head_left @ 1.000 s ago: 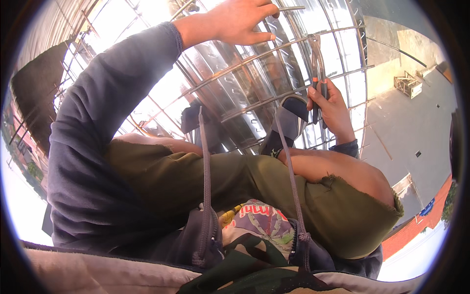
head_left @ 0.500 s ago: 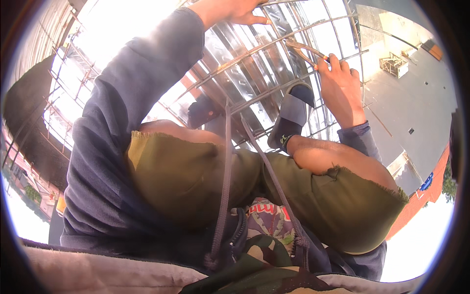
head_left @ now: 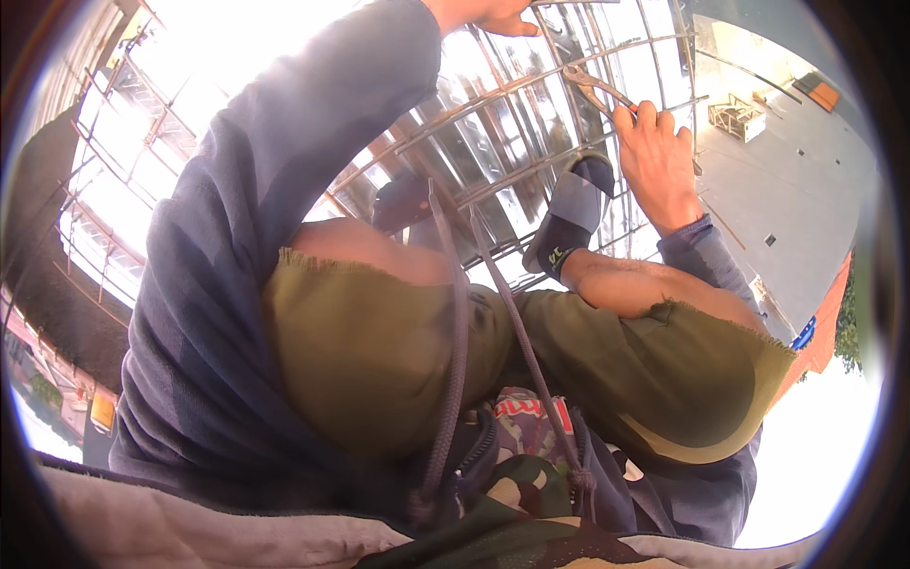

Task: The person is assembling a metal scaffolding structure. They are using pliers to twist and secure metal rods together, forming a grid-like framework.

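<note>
Two o'clock: right hand [head_left: 661,171], fingers tight around pliers [head_left: 581,80] over rebar [head_left: 502,92]; twelve o'clock: left hand [head_left: 488,12], finger state indeterminable.

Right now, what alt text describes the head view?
The right hand grips pliers over a grid of steel rebar, above shiny ribbed metal sheeting. The left hand, partly cut off by the picture's top edge, is near the rebar.

Partly hidden red lettering [head_left: 523,406] stands on my camouflage-patterned cloth shirt [head_left: 519,448], below my olive-green cloth shorts [head_left: 370,351]; a small pale mark [head_left: 555,255] on my black sock [head_left: 542,258], above them.
</note>
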Tool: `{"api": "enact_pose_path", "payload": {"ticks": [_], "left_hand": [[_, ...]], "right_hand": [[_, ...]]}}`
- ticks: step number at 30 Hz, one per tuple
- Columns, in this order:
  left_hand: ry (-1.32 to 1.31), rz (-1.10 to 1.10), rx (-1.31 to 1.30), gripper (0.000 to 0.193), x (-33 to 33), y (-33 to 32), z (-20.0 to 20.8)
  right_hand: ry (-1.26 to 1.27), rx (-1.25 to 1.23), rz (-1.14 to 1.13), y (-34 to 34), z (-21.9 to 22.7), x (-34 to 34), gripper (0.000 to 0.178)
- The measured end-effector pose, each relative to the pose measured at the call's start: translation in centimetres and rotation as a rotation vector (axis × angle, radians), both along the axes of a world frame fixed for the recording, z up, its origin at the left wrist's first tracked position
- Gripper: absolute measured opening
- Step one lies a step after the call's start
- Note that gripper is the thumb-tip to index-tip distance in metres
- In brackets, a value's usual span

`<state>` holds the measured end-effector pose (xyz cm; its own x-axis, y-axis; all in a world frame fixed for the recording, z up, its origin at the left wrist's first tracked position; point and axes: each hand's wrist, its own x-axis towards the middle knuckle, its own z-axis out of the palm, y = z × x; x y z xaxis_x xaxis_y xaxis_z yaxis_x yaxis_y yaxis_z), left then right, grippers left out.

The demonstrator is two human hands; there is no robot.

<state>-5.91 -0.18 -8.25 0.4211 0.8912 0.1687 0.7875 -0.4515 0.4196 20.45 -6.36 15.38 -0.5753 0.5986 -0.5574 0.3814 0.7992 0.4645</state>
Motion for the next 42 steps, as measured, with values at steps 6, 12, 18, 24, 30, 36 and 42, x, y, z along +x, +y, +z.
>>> {"api": "enact_pose_path", "payload": {"ticks": [6,12,18,24,30,36,42], "left_hand": [[-0.005,0.014,-0.015,0.075,-0.8,-0.4,0.7],[-0.124,0.034,0.074,0.060,-1.1,-0.1,1.6],[0.004,0.046,0.001,0.070,0.1,0.0,3.1],[-0.095,0.032,0.031,0.074,0.4,0.0,3.7],[-0.082,0.034,0.046,0.072,1.2,-0.3,3.2],[-0.086,0.045,0.056,0.071,1.3,-0.7,3.0],[-0.081,0.046,0.068,0.070,1.5,-0.8,2.7]], "right_hand": [[0.139,-0.444,-0.361,3.1,-1.5,1.8,0.017],[0.526,-1.011,-1.589,1.6,-1.2,2.0,0.035],[0.291,-0.728,-1.146,2.8,2.0,-1.1,0.064],[0.044,-0.210,-0.124,2.7,3.7,-0.9,0.051],[-0.033,-0.012,0.043,3.3,2.6,0.7,0.049],[-0.066,-0.061,-0.060,5.5,0.8,2.6,0.025],[0.009,-0.147,-0.172,7.4,-0.6,3.7,0.016]]}}
